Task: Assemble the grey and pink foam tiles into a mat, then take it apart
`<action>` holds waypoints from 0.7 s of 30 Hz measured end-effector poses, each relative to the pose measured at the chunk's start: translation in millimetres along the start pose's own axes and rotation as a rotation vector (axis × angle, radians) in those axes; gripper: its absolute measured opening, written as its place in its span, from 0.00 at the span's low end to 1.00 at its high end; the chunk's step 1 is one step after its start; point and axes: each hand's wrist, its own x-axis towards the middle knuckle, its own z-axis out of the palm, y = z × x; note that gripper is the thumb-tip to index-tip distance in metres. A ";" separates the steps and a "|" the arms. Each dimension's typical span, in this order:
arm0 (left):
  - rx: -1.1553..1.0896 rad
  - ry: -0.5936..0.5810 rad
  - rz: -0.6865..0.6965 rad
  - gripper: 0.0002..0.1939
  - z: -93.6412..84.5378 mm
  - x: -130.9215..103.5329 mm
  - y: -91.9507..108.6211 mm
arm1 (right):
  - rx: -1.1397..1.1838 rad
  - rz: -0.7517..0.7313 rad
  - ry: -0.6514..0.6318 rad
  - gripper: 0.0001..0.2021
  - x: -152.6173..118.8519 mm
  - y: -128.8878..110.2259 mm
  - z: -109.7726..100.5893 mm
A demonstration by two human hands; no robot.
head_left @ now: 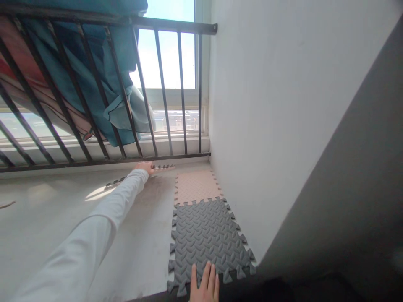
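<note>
My left hand (pixel 145 167) reaches far out to the foot of the railing. Its fingers are closed at a foam mat tile (pixel 163 167) seen almost edge-on, its toothed edge showing to the right of the hand. More dark teeth (pixel 115 182) show left of the sleeve; my arm hides what lies between. A dark grey foam mat tile (pixel 208 237) with interlocking teeth lies flat along the wall. Beyond it, a pink foam mat tile (pixel 197 187) meets its far edge. My right hand (pixel 204 285) rests on the grey tile's near edge, fingers stretched out.
Black railing bars (pixel 163 92) run across the far side before a window (pixel 171 58). Teal cloth (pixel 94 75) hangs behind the bars. A white wall (pixel 270 105) rises on the right. The pale ledge (pixel 138 251) drops off at the near side. A thin brown strip (pixel 6 205) lies far left.
</note>
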 end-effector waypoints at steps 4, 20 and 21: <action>0.077 -0.048 0.103 0.16 12.7 -10.3 -7.9 | -0.007 -0.020 -0.031 0.21 0.0 0.8 -6.9; 0.115 -0.136 0.187 0.14 63.5 -94.0 -73.5 | -0.032 -0.062 -0.222 0.30 2.6 3.7 -28.3; 0.119 -0.133 0.184 0.14 63.1 -98.0 -79.4 | -0.026 -0.064 -0.229 0.29 2.5 4.4 -31.2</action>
